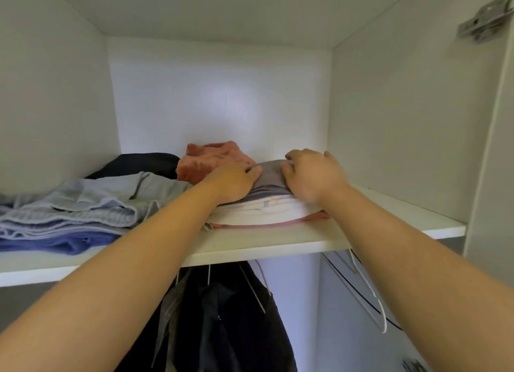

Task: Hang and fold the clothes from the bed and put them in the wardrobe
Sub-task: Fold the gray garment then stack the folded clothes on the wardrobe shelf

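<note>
Left hand and right hand grip the folded grey garment mid-frame; best squared atop the white stack; then pressed flat.

The head camera faces straight into the white laminate wardrobe, close, just above the front edge of its white board shelf.

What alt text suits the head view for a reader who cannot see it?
The left hand and right hand rest on a folded grey garment topping a stack on a white wardrobe shelf. Folded blue clothes lie left, an orange garment behind; dark clothes hang below.
</note>
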{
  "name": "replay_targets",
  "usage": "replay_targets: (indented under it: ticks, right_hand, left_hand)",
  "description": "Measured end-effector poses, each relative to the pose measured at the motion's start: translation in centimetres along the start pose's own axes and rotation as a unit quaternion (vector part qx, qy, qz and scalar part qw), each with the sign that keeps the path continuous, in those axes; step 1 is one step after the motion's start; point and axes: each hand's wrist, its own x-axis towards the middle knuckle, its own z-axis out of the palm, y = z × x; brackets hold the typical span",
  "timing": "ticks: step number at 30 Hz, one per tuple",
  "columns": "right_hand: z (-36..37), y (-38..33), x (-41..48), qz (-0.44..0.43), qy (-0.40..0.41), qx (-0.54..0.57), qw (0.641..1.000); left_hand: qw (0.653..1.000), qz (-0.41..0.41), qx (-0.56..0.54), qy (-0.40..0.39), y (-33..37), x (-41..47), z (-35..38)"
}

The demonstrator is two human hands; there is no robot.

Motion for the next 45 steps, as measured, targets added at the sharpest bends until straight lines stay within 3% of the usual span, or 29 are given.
replay_targets:
  ticks: [3,5,7,9,11,12,14,16,19,24,29,45]
  right_hand:
    - [-0.1,-0.6,-5.2,-0.058,0.180,0.080,0.979]
    - [0.4,-1.1,-9.4,-0.087,0.260,0.106,0.956]
    - [1.6,-1.5,-13.5,-0.100,0.306,0.136,0.937]
    - [3.7,-1.9,-17.4,-0.098,0.290,0.175,0.936]
    - [6.5,-2.3,-20.7,-0.061,0.218,0.235,0.945]
    - [8.0,-2.4,-22.1,-0.031,0.166,0.262,0.950]
    - [11.5,-2.2,-24.2,0.045,0.044,0.274,0.960]
    - [14.9,-1.8,-25.1,0.118,-0.068,0.227,0.964]
    - [18.8,-1.6,-25.0,0.184,-0.198,0.161,0.949]
    - [23.0,-1.8,-22.8,0.194,-0.253,0.112,0.941]
    - [24.7,-1.3,-21.9,0.201,-0.282,0.108,0.932]
    - [20.4,9.5,-21.6,0.290,-0.276,0.008,0.916]
  left_hand:
    - [0.997,0.014,-0.030,0.072,1.5,-4.6,0.4]
    - [0.984,0.056,-0.046,0.161,2.8,-8.9,2.2]
    - [0.947,0.137,-0.046,0.288,4.1,-13.7,4.4]
    - [0.916,0.204,0.012,0.346,4.4,-18.0,7.6]
    - [0.934,0.193,0.067,0.293,3.7,-21.0,11.4]
    - [0.958,0.139,0.073,0.241,3.0,-21.9,13.2]
    - [0.987,-0.047,0.077,0.132,1.0,-22.8,16.4]
    - [0.972,-0.207,0.101,0.041,-1.2,-22.8,18.9]
    - [0.947,-0.299,0.120,-0.020,-4.3,-21.7,20.9]
    - [0.941,-0.322,0.079,-0.059,-8.3,-20.6,24.5]
    - [0.952,-0.298,0.052,-0.039,-9.5,-20.7,27.1]
    - [0.971,-0.224,-0.007,-0.085,0.6,-15.7,32.6]
